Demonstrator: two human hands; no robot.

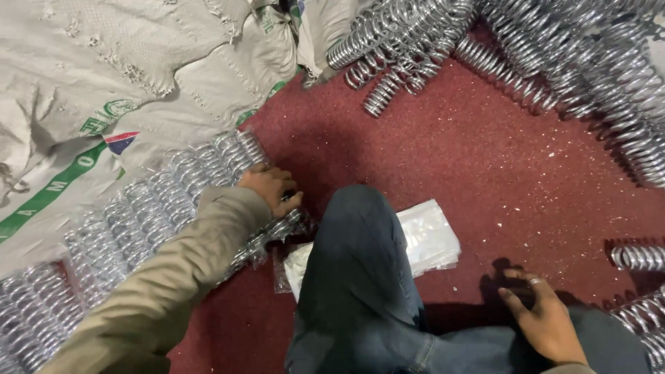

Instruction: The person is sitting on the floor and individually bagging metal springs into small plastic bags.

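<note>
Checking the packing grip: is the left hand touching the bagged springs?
Touching: the head view shows the left hand pressed onto the bagged springs, fingers curled over their end.

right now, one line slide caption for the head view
Left hand rests on a row of plastic-bagged shiny metal coil springs; right hand hovers over red speckled floor.

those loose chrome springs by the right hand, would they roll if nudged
Probably: the loose springs are round coils lying on their sides on the flat red floor. Thick shiny steel wire suggests stiff, fairly heavy, perhaps slippery. The right hand is near, not touching them.
</note>
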